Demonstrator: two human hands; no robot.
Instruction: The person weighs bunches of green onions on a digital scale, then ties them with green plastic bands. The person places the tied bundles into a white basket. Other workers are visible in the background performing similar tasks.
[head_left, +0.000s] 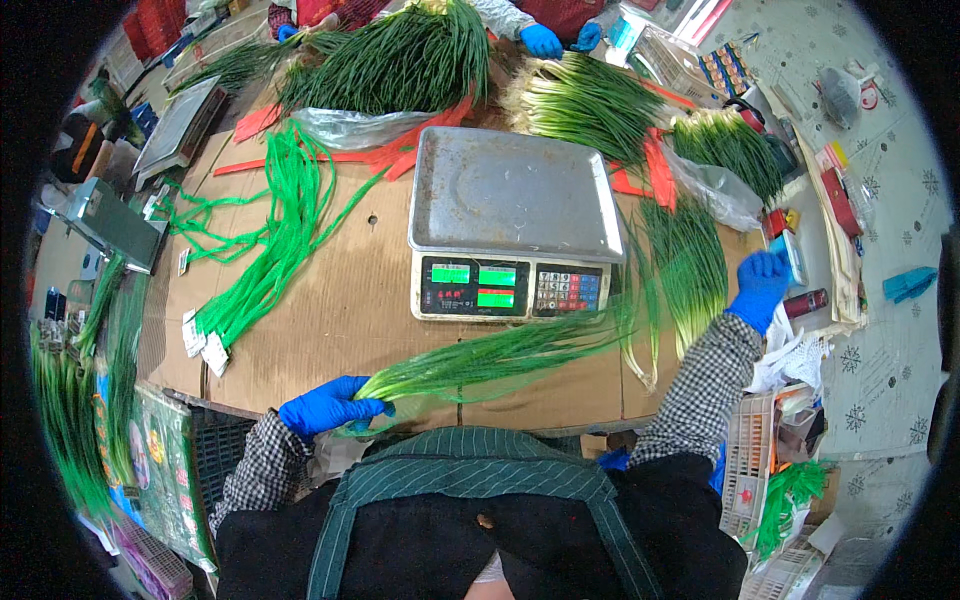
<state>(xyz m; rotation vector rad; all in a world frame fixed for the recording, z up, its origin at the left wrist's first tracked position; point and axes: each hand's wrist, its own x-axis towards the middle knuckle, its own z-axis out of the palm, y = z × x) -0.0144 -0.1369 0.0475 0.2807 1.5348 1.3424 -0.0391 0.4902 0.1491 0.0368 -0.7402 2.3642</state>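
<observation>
My left hand, in a blue glove, grips the pale root end of a bunch of green onions sheathed in green netting. The bunch stretches right across the cardboard-covered table, below a digital weighing scale with an unloaded metal pan. My right hand, also gloved in blue, is raised at the table's right side with fingers curled; whether it pinches the netting's far end cannot be told. Loose green onions lie just left of it. Green mesh sleeves with white tags are spread on the left.
Large green onion piles cover the table's far side, where co-workers' gloved hands are. Netted bunches hang at far left beside a metal box. A red can and plastic crates stand at right.
</observation>
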